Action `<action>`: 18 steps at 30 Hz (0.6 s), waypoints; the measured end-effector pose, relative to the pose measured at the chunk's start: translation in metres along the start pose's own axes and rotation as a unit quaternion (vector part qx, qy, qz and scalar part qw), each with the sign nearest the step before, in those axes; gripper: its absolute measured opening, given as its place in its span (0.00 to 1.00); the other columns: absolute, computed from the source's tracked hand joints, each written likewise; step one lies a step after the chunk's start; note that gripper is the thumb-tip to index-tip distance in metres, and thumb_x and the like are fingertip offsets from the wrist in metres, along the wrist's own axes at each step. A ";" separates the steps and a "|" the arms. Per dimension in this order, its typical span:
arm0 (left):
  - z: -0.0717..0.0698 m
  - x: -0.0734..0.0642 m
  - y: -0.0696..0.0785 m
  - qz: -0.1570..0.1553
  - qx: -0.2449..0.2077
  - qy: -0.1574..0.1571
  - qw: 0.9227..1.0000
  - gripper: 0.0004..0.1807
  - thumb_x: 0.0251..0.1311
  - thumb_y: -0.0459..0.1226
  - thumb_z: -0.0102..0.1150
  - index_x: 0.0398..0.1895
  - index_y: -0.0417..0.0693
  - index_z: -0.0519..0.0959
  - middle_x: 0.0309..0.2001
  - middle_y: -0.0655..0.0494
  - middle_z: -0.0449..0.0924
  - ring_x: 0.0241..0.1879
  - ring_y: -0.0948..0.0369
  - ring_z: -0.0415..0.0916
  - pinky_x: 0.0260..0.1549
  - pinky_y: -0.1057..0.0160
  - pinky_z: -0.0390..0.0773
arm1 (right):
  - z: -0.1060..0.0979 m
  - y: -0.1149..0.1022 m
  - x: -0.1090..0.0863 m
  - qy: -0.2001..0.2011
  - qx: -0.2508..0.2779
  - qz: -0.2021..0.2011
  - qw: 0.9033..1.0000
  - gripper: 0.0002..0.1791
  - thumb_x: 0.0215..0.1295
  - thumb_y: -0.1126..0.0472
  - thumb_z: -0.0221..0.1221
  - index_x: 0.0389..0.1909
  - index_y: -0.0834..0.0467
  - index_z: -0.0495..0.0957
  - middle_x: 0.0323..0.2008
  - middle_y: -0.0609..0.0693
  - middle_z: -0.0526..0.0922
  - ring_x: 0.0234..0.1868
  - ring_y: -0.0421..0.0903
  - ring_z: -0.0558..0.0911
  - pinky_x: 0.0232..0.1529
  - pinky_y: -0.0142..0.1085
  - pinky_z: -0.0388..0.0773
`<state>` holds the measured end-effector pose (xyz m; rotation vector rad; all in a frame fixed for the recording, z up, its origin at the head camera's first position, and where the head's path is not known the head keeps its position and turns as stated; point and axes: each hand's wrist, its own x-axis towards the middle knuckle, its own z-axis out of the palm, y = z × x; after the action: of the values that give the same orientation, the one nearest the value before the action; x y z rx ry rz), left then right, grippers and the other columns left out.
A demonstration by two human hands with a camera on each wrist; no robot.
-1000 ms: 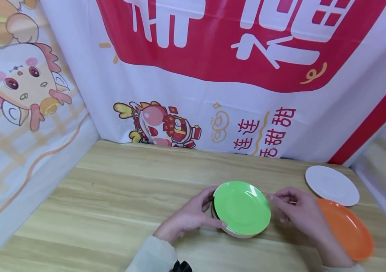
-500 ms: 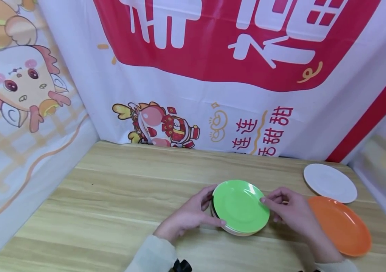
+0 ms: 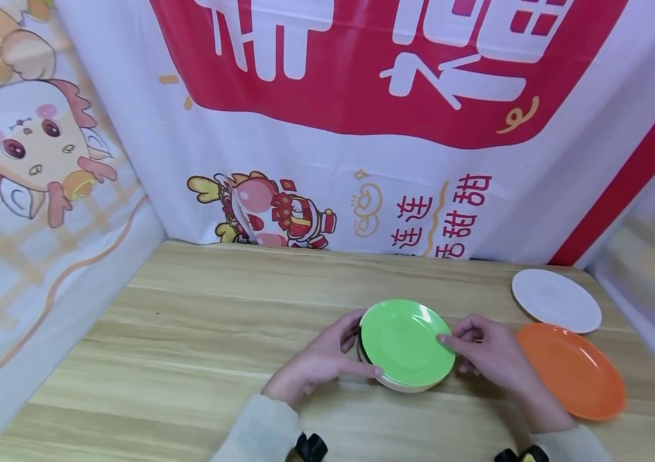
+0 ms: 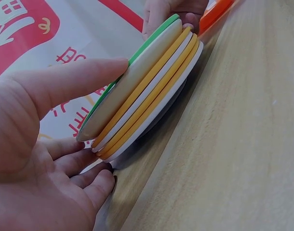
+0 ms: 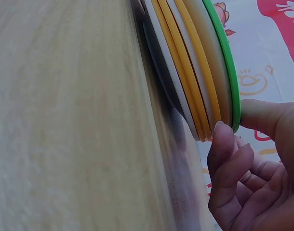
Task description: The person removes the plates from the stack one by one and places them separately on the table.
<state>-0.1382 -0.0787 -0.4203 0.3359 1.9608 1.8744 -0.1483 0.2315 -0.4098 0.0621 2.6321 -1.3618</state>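
Note:
A round green plate [image 3: 405, 340] lies on top of a stack of plates [image 4: 149, 89] on the wooden table. White and yellow rims show below it in both wrist views, with a dark shape lowest down. My left hand [image 3: 326, 362] holds the stack's left side, thumb against the upper rim and fingers round the far edge. On the right side, my right hand [image 3: 491, 353] pinches the green plate's rim, the thumb on its upper face and the index finger beneath. How far under the rim that finger reaches is partly hidden.
Right of the stack, an orange plate [image 3: 578, 378] lies on the table [image 3: 188, 359], partly behind the right forearm. A white plate [image 3: 558, 300] sits beyond it near the back right corner. Printed cloth [image 3: 304, 154] hangs along the back and sides.
The right hand has come in from beside the stack, and its thumb now rests on the green plate's edge. The left hand keeps its hold. The view has shifted slightly.

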 end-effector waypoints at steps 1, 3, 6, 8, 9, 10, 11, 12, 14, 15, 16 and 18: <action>0.000 0.000 0.000 0.000 0.001 0.001 1.000 0.58 0.51 0.27 0.81 0.85 0.46 0.59 0.85 0.43 0.57 0.86 0.42 0.52 0.85 0.45 0.53 | 0.000 0.000 0.000 -0.002 0.001 0.001 1.000 0.24 0.70 0.47 0.72 0.48 0.63 0.79 0.31 0.51 0.84 0.26 0.47 0.83 0.25 0.35 0.82; 0.000 -0.001 -0.001 0.001 0.004 0.003 1.000 0.58 0.50 0.27 0.81 0.85 0.46 0.59 0.85 0.43 0.57 0.86 0.42 0.52 0.85 0.45 0.53 | 0.001 0.001 0.001 -0.004 0.004 0.001 1.000 0.23 0.70 0.47 0.72 0.49 0.63 0.79 0.31 0.51 0.83 0.26 0.47 0.83 0.25 0.35 0.82; 0.001 0.000 -0.001 -0.001 0.005 0.002 1.000 0.58 0.51 0.27 0.80 0.85 0.47 0.59 0.85 0.44 0.57 0.86 0.42 0.51 0.85 0.45 0.52 | 0.001 0.002 0.002 -0.006 0.010 0.001 1.000 0.24 0.71 0.47 0.71 0.50 0.63 0.78 0.31 0.51 0.83 0.26 0.47 0.83 0.25 0.35 0.82; 0.001 0.002 -0.001 -0.005 0.006 -0.001 1.000 0.58 0.51 0.28 0.80 0.85 0.48 0.58 0.86 0.44 0.56 0.86 0.43 0.51 0.86 0.45 0.52 | 0.000 0.004 0.002 -0.006 0.011 0.003 1.000 0.24 0.71 0.47 0.71 0.50 0.63 0.78 0.32 0.52 0.83 0.27 0.47 0.83 0.25 0.35 0.82; 0.002 0.002 -0.001 -0.006 0.006 -0.002 1.000 0.58 0.52 0.28 0.80 0.85 0.48 0.59 0.86 0.44 0.56 0.86 0.43 0.50 0.86 0.45 0.52 | 0.000 0.005 0.002 -0.006 0.011 0.003 1.000 0.24 0.72 0.48 0.70 0.50 0.63 0.78 0.32 0.52 0.83 0.27 0.47 0.83 0.25 0.35 0.82; 0.002 0.003 -0.001 -0.007 0.007 -0.004 1.000 0.57 0.52 0.28 0.80 0.85 0.48 0.58 0.86 0.44 0.56 0.86 0.43 0.50 0.86 0.45 0.52 | -0.001 0.006 0.002 -0.006 0.009 0.003 1.000 0.24 0.72 0.47 0.70 0.51 0.63 0.78 0.32 0.52 0.83 0.27 0.47 0.83 0.25 0.35 0.82; 0.003 0.003 -0.001 -0.009 0.008 -0.003 1.000 0.57 0.52 0.28 0.80 0.85 0.48 0.58 0.86 0.44 0.56 0.86 0.43 0.50 0.86 0.45 0.52 | -0.001 0.006 0.002 -0.006 0.008 0.003 1.000 0.24 0.72 0.47 0.70 0.51 0.63 0.78 0.32 0.52 0.83 0.27 0.47 0.83 0.25 0.35 0.82; 0.003 0.004 -0.001 -0.009 0.010 -0.003 1.000 0.57 0.52 0.28 0.80 0.85 0.48 0.58 0.86 0.44 0.56 0.86 0.43 0.50 0.86 0.45 0.52 | -0.001 0.007 0.002 -0.005 0.008 0.002 1.000 0.24 0.72 0.47 0.70 0.51 0.63 0.78 0.33 0.52 0.83 0.28 0.47 0.83 0.26 0.35 0.82; 0.003 0.005 -0.001 -0.011 0.009 -0.001 1.000 0.57 0.53 0.29 0.80 0.85 0.48 0.59 0.86 0.45 0.57 0.86 0.43 0.51 0.86 0.46 0.53 | -0.001 0.007 0.002 -0.003 0.008 -0.001 1.000 0.24 0.72 0.47 0.70 0.51 0.63 0.78 0.33 0.52 0.83 0.28 0.46 0.83 0.26 0.35 0.82; 0.003 0.004 -0.001 -0.012 0.010 0.001 1.000 0.57 0.53 0.29 0.80 0.85 0.49 0.59 0.86 0.45 0.57 0.86 0.43 0.51 0.86 0.46 0.53 | 0.000 0.006 0.002 -0.002 0.012 -0.001 1.000 0.24 0.72 0.47 0.70 0.51 0.63 0.78 0.33 0.52 0.83 0.28 0.47 0.83 0.26 0.35 0.82; 0.002 0.004 -0.001 -0.013 0.009 0.003 1.000 0.56 0.53 0.29 0.81 0.85 0.49 0.59 0.86 0.46 0.57 0.86 0.43 0.51 0.86 0.46 0.53 | 0.000 0.006 0.002 -0.002 0.014 -0.002 1.000 0.24 0.72 0.47 0.70 0.52 0.63 0.78 0.33 0.52 0.83 0.28 0.47 0.83 0.27 0.35 0.83; 0.002 0.003 -0.002 -0.016 0.010 0.006 1.000 0.56 0.53 0.30 0.81 0.85 0.49 0.59 0.85 0.46 0.57 0.86 0.44 0.51 0.86 0.46 0.53 | 0.002 0.005 0.001 -0.002 0.020 -0.002 1.000 0.24 0.72 0.48 0.70 0.51 0.63 0.78 0.33 0.53 0.83 0.28 0.47 0.84 0.27 0.35 0.83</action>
<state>-0.1398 -0.0758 -0.4225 0.2978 1.9825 1.8427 -0.1484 0.2323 -0.4152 0.0582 2.6032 -1.4140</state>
